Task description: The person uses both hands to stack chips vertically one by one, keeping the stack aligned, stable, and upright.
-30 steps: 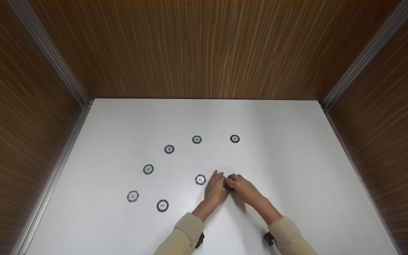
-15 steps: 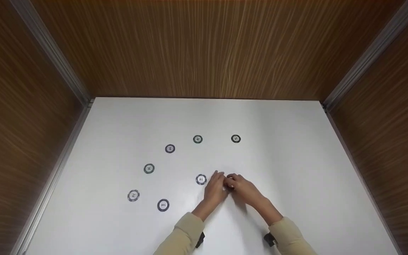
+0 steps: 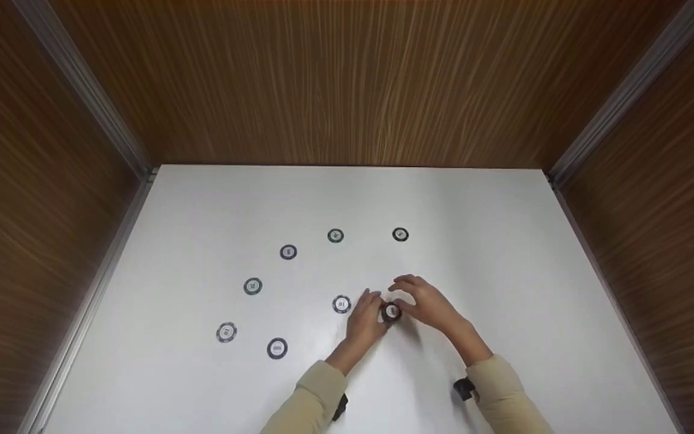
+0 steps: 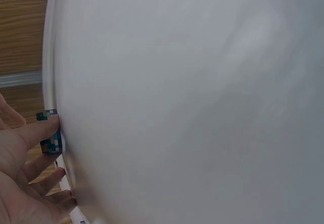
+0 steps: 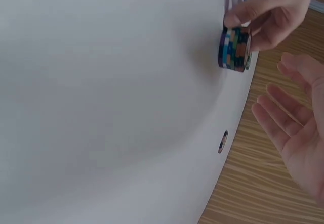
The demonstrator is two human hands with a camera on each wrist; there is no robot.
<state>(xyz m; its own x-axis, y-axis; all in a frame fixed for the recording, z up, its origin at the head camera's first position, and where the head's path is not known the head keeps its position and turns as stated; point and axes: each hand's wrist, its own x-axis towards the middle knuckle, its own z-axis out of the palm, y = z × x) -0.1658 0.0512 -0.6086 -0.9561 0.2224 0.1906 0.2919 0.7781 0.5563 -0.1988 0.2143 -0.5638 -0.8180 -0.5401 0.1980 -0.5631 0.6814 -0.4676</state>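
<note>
A short stack of poker chips (image 3: 391, 311) stands on the white table, with a dark-edged chip on top. My left hand (image 3: 365, 322) holds the stack from its left side; in the left wrist view the thumb lies across the colourful chip edges (image 4: 52, 144). My right hand (image 3: 431, 306) is just right of the stack, fingers spread and loosely bent, holding nothing. The right wrist view shows that hand (image 5: 304, 118) apart from the stack (image 5: 235, 49), which the left hand (image 5: 278, 9) steadies. Left of the left hand lies a chip marked 10 (image 3: 341, 304).
Single chips lie flat in an arc, among them a black one (image 3: 400, 234), a green one (image 3: 335, 235) and a grey one (image 3: 226, 332). A dark chip (image 3: 277, 348) lies nearer the front. Wood-grain panels (image 3: 347, 84) wall the white table (image 3: 503, 271) at back and sides.
The right hand has drawn back from the stack, up and to the right, and its fingers have spread. The top of the stack now shows. The left hand has stayed in place.
</note>
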